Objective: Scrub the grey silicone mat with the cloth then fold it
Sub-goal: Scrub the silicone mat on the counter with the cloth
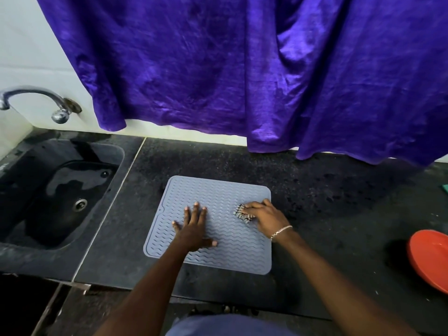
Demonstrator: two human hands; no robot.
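The grey silicone mat (213, 195) with a wavy ribbed surface lies flat on the black counter, in the middle of the view. My left hand (194, 226) presses on the mat's left half with its fingers spread and straight. My right hand (264, 218) sits on the mat's right side and grips a small bunched striped cloth (242, 212), which pokes out to the left of the fingers and touches the mat. A bracelet circles my right wrist.
A black sink (60, 190) with a drain is set into the counter at the left, under a metal tap (36, 100). A purple curtain (242, 69) hangs behind the black counter (339, 202). An orange bowl (431, 258) stands at the right edge.
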